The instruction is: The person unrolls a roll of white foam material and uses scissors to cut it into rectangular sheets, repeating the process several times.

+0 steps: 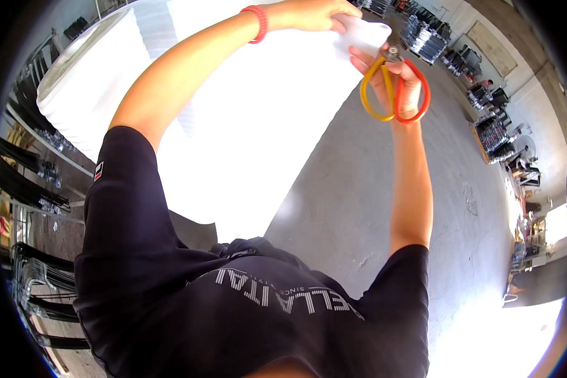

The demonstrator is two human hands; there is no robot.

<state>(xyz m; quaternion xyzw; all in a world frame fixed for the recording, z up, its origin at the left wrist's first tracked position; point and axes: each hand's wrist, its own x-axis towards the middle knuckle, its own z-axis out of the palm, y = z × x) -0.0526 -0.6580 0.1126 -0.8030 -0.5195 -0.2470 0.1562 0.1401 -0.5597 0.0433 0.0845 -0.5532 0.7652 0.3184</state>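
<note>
A broad white sheet (252, 107), very bright and washed out, spreads in front of me from the upper left down toward my body. At its far right corner, my left hand (309, 16) pinches the edge of the sheet with bent fingers. My right hand (411, 94) holds a pair of scissors (393, 51) with one yellow and one red handle loop. The thumb side of that hand passes by the red loop, and its fingertips reach toward the folded corner. Most of the blades are hidden by the sheet and hand.
Behind the sheet on the left stands a large white-wrapped bulk (75, 82). Racks of black curved parts (44, 283) line the left edge. Grey floor (340, 189) runs to my right, with stacked bundles (491, 135) and a fan (524, 146) along the far wall.
</note>
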